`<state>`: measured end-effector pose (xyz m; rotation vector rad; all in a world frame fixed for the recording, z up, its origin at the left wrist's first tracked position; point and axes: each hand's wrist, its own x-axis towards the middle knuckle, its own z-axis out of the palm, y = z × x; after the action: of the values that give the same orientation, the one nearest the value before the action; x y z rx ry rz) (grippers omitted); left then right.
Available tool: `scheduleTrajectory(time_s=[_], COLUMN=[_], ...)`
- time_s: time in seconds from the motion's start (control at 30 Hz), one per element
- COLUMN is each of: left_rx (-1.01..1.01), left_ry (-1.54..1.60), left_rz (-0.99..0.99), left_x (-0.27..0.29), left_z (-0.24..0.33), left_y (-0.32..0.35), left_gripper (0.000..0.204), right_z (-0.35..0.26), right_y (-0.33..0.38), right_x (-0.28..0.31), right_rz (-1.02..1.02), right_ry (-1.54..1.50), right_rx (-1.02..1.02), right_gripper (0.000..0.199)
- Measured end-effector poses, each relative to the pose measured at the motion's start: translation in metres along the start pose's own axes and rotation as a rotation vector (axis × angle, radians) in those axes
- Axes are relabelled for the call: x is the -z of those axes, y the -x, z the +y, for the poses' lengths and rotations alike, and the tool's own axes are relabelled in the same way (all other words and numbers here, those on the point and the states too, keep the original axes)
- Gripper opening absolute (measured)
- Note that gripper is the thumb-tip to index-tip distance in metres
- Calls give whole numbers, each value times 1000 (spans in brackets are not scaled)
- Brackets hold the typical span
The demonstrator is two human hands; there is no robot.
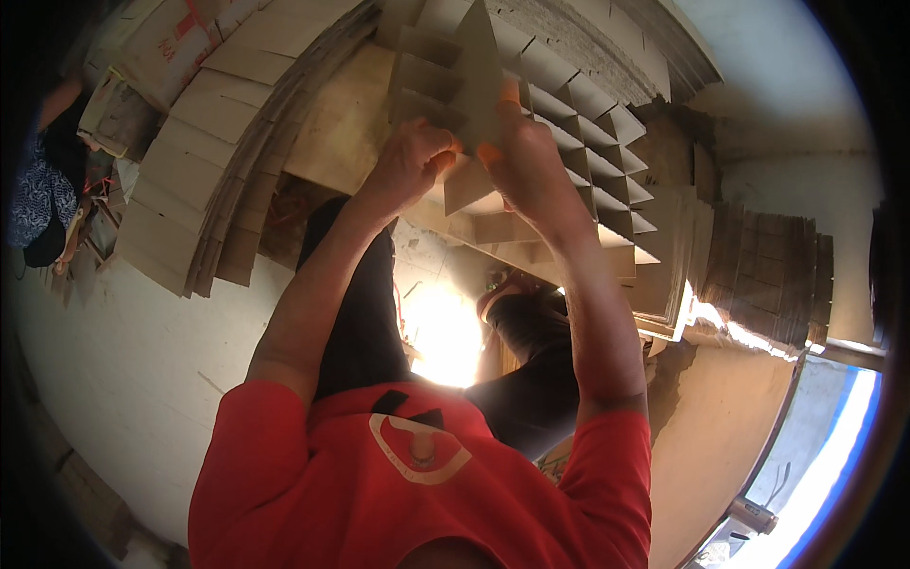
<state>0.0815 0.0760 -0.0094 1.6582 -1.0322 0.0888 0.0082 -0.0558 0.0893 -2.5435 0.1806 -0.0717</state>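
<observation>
A grid of slotted cardboard dividers (588,152) stands in front of me, its strips crossing to form several square cells. One cardboard strip (479,71) rises toward the camera between my hands. My right hand (526,156) grips this strip at its near end, the thumb on its left side and the forefinger stretched along its right. To the left, my left hand (408,161) is closed in a pinch beside the grid; what lies between its fingers is hidden. Orange covers sit on fingertips of both hands.
Stacked cardboard strips (194,161) lean at the left, near a carton (156,52). More cardboard stacks (763,270) stand at the right. Bright light falls on the floor between my legs. Another person's patterned clothing (43,194) shows at the far left.
</observation>
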Motion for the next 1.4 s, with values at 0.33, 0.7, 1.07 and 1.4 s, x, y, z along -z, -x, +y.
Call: scheduleTrajectory(time_s=[0.33,0.7,1.07,1.4], left_rx=[71,-77,-250,-284], left_ry=[-42,-230,-449,-326], left_rz=[-64,-50,-257,-589], left_x=[2,3,-3,-11], left_z=[-13,-2,-24,-56], left_y=[3,8,-47,-96], left_gripper=[17,29,82,36], right_z=[3,46,166,132], right_y=[0,14,34,62], right_x=[0,-12,49,-2], right_rz=[-26,72,230,36], right_ry=[286,257,318,208], right_rx=[35,7,-205,-80], right_gripper=[49,68,79,25])
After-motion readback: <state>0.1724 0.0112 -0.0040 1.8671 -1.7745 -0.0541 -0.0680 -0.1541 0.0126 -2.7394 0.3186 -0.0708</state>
